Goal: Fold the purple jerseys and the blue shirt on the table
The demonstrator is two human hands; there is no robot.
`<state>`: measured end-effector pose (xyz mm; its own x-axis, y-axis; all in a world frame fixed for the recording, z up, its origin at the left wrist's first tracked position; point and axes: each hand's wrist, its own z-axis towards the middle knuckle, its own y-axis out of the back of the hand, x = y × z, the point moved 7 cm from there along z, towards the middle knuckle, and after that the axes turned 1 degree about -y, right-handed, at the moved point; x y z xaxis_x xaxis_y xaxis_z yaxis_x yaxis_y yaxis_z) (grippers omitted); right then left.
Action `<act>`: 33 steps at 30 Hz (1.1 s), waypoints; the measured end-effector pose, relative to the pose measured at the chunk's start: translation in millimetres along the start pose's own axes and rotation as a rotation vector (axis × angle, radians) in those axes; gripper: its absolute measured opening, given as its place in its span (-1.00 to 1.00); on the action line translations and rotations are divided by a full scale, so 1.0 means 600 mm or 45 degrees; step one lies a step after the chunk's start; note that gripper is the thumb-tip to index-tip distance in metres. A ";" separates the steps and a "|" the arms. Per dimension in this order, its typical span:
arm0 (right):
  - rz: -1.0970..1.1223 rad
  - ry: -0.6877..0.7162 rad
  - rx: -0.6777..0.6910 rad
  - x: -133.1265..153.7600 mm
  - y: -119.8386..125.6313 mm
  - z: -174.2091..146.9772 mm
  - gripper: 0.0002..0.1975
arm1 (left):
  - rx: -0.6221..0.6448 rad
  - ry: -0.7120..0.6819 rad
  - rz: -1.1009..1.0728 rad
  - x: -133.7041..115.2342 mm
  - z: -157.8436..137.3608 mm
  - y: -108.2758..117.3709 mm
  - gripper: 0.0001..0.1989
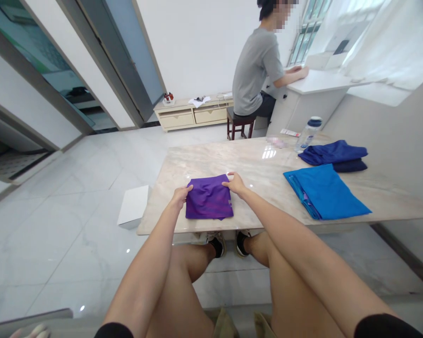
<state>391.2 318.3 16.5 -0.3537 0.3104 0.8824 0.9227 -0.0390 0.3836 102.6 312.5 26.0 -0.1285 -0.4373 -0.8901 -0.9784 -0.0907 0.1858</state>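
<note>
A folded purple cloth (209, 199) lies on the marble-topped table (183, 159) near its front edge, roughly rectangular with some creases across it. At its left edge, my left hand (181, 195) pinches the cloth between thumb and fingers. My right hand (237, 184) grips the upper right edge, its thumb over the fabric. Whether the cloth is a garment I cannot tell. To the right of my right hand lies a folded bright blue cloth (329, 192), with layered edges showing on its left side.
Behind the bright blue cloth sit dark blue folded fabrics (334, 152) and a clear water bottle (308, 134) with a dark lid. A person in a grey shirt (255, 70) sits at a white desk (320, 80). A white box (134, 204) stands on the floor left of the table.
</note>
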 end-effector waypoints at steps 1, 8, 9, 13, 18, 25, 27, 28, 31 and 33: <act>0.036 0.019 -0.034 0.007 0.020 0.000 -0.42 | 0.015 -0.045 -0.027 -0.017 -0.004 0.000 -0.56; 0.391 0.478 -0.047 0.075 0.151 -0.023 -0.55 | 0.183 -0.323 -0.334 -0.114 -0.048 -0.026 -0.28; 0.395 0.531 -0.059 0.081 0.166 -0.027 -0.54 | 0.206 -0.368 -0.372 -0.124 -0.056 -0.032 -0.27; 0.366 0.665 -0.167 0.091 0.215 -0.035 -0.49 | 0.182 -0.530 -0.342 -0.151 -0.083 -0.043 -0.34; 0.326 0.675 -0.203 0.084 0.239 -0.035 -0.49 | 0.082 -0.659 -0.150 -0.158 -0.095 -0.041 -0.46; 0.260 0.787 -0.205 0.088 0.246 -0.041 -0.53 | 0.046 -0.862 -0.198 -0.165 -0.087 -0.046 -0.54; 0.205 0.810 -0.191 0.089 0.247 -0.042 -0.53 | 0.068 -0.897 -0.214 -0.167 -0.088 -0.046 -0.54; 0.169 0.816 -0.180 0.089 0.246 -0.042 -0.53 | 0.079 -0.899 -0.213 -0.166 -0.088 -0.046 -0.54; 0.015 0.827 -0.191 0.092 0.246 -0.046 -0.56 | 0.077 -0.881 -0.191 -0.161 -0.085 -0.042 -0.53; -0.135 0.840 -0.251 0.098 0.247 -0.051 -0.64 | 0.045 -0.881 -0.168 -0.159 -0.083 -0.039 -0.53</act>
<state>502.4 301.8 133.7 -0.5173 -0.3174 0.7948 0.8550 -0.2314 0.4641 145.8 311.9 127.5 -0.0704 0.2461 -0.9667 -0.9961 -0.0696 0.0548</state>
